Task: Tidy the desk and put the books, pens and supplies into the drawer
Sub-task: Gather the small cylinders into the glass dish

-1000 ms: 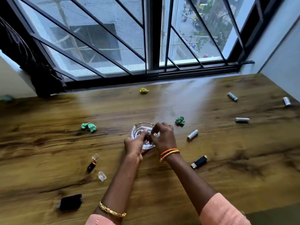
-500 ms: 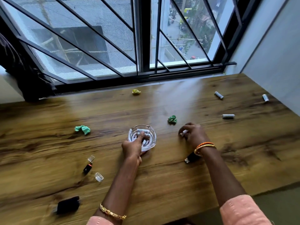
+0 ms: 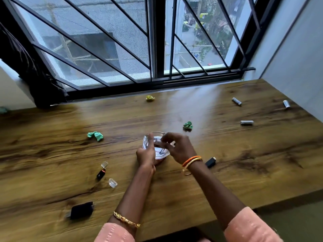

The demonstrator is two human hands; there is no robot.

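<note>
left hand [image 3: 146, 155] grips glass dish [image 3: 148, 139] mid-desk [image 3: 52, 154] | right hand [image 3: 178, 147] over dish, fingers curled (blurred; whether they hold anything, cannot tell) | dish contents hidden | three batteries [image 3: 246, 122] far right

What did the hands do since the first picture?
The right hand reached out to the battery lying right of the glass dish, picked it up and came back over the dish. That battery's spot is bare now. The left hand stayed holding the dish; three batteries on the far right did not move.
</note>
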